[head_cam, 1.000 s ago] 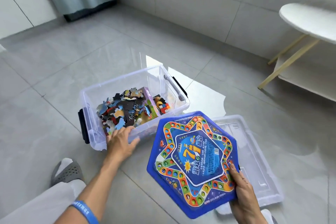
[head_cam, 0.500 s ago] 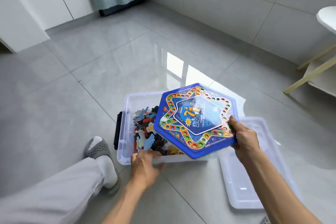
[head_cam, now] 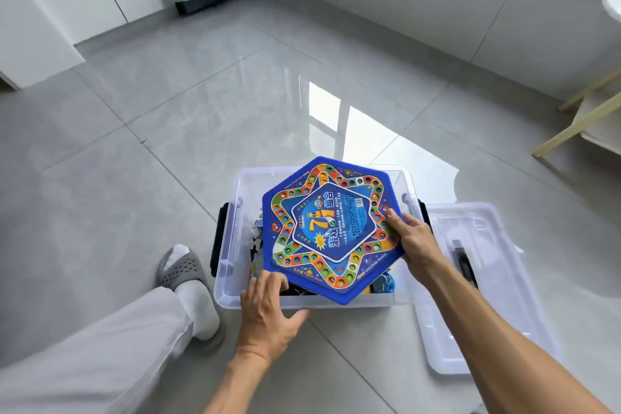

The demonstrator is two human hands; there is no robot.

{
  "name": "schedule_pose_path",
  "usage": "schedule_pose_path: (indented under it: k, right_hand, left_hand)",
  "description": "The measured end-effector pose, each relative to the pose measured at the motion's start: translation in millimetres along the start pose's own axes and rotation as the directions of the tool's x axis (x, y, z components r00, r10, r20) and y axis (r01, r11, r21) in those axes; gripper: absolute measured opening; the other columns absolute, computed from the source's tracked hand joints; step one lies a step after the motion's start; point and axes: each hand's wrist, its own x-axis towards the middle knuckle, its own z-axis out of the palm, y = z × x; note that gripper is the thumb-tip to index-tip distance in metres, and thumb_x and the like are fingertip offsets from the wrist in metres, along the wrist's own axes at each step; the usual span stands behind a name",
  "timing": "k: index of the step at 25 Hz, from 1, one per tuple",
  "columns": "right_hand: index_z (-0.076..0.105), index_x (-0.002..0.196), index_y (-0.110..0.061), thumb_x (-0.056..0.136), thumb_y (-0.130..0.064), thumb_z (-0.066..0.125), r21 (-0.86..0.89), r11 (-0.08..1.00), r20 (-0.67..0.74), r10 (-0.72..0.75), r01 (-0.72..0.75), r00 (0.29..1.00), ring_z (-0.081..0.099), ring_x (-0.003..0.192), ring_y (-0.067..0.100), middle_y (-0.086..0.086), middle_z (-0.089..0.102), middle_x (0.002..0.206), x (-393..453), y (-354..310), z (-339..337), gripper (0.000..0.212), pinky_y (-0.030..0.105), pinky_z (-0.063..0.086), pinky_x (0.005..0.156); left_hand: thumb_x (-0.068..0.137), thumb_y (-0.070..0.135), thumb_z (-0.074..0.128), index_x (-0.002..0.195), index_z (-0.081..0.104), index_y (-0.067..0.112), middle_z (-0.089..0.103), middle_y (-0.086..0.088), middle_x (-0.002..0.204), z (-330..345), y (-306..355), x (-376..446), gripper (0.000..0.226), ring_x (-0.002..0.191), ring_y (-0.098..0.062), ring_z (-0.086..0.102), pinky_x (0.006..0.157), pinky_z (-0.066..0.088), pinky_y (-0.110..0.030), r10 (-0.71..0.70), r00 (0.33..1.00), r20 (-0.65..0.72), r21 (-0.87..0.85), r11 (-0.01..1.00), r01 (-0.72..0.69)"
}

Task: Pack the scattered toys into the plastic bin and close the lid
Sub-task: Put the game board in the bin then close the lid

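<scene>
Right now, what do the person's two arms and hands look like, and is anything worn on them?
Both forearms are bare as far as the picture shows: no sleeves, no gloves. The left hand and the right hand show no rings, and no watch or band shows on either wrist. Lower down, the person wears light trousers, a white sock and a grey perforated slipper.

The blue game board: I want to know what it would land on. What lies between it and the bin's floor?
Loose puzzle pieces in the bin under the blue game board, seen in the head view.
</scene>
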Motion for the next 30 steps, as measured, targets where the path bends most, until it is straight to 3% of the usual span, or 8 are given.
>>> schedule_pose_path:
  k: [6,9,15,19,22,24,27,30]
  right_hand:
    - [0.065,0.113,-0.006,0.091,-0.039,0.066,-0.234,0.972,0.184,0.054,-0.01,0.982,0.075,0.084,0.028,0.012,0.077,0.097,32,-36,11,0.04,0.039,0.061,0.077]
    - [0.067,0.111,-0.01,0.091,-0.039,0.065,-0.243,0.97,0.215,0.061,-0.007,0.975,0.075,0.087,0.029,0.012,0.077,0.099,38,-35,18,0.036,0.036,0.061,0.072]
    - [0.069,0.104,-0.005,0.088,-0.037,0.07,-0.262,0.963,0.21,0.116,-0.059,0.971,0.075,0.079,0.03,0.015,0.077,0.093,46,-13,7,0.036,0.034,0.059,0.065]
    - [0.067,0.102,0.001,0.089,-0.032,0.07,-0.175,0.973,0.104,0.173,-0.153,0.979,0.073,0.073,0.031,0.018,0.076,0.09,46,14,6,0.036,0.036,0.058,0.065]
    - [0.07,0.1,0.001,0.086,-0.033,0.074,-0.172,0.975,0.029,0.15,-0.143,0.988,0.072,0.063,0.025,0.014,0.076,0.081,55,21,12,0.037,0.03,0.056,0.055]
    - [0.072,0.097,0.001,0.085,-0.032,0.076,-0.216,0.969,-0.07,0.105,-0.118,0.992,0.07,0.054,0.019,0.009,0.075,0.071,62,27,21,0.035,0.025,0.053,0.047]
    - [0.069,0.102,-0.003,0.084,-0.037,0.076,-0.338,0.937,-0.184,0.023,-0.085,0.983,0.071,0.068,0.024,0.01,0.075,0.081,71,31,31,0.039,0.037,0.06,0.063]
    - [0.059,0.116,-0.009,0.087,-0.044,0.069,-0.585,0.803,-0.197,-0.007,-0.112,0.98,0.069,0.091,0.028,0.01,0.07,0.104,65,30,30,0.046,0.045,0.057,0.084]
  left_hand:
    - [0.058,0.061,0.079,0.1,0.053,0.025,0.039,0.009,0.093,3,-3,-6,0.061,0.084,-0.009,0.037,0.078,0.041,-0.025,0.007,0.999,-0.051,-0.016,1.0,-0.007]
    - [0.065,0.071,0.065,0.098,0.056,0.028,0.039,0.009,0.093,2,-3,-5,0.056,0.082,-0.01,0.038,0.074,0.041,-0.024,-0.002,0.996,-0.089,0.0,1.0,0.002]
    - [0.073,0.067,0.059,0.094,0.063,0.028,0.052,0.003,0.102,-4,1,7,0.044,0.092,-0.017,0.047,0.076,0.036,-0.031,0.074,0.988,-0.136,0.058,0.996,-0.066]
    - [0.077,0.068,0.053,0.11,0.07,0.023,0.06,0.0,0.123,-5,0,5,0.058,0.113,-0.023,0.053,0.092,0.043,-0.041,0.069,0.997,-0.04,0.002,0.998,-0.069]
    - [0.081,0.069,0.048,0.136,0.054,0.03,0.039,0.001,0.151,-5,-3,9,0.068,0.142,-0.021,0.03,0.109,0.033,-0.045,0.018,0.991,0.131,0.018,1.0,-0.021]
    - [0.083,0.071,0.047,0.142,0.041,0.041,0.023,0.01,0.158,-4,-2,15,0.067,0.148,-0.012,0.01,0.113,0.027,-0.04,-0.05,0.968,0.244,0.037,0.998,0.042]
    - [0.08,0.068,0.055,0.137,0.044,0.05,0.02,0.018,0.158,0,-2,27,0.061,0.146,-0.004,0.006,0.111,0.03,-0.034,-0.157,0.935,0.318,0.021,0.987,0.159]
    - [0.085,0.058,0.056,0.131,0.051,0.051,0.025,0.017,0.157,5,0,34,0.046,0.145,-0.005,0.012,0.109,0.033,-0.036,-0.216,0.918,0.332,0.044,0.976,0.214]
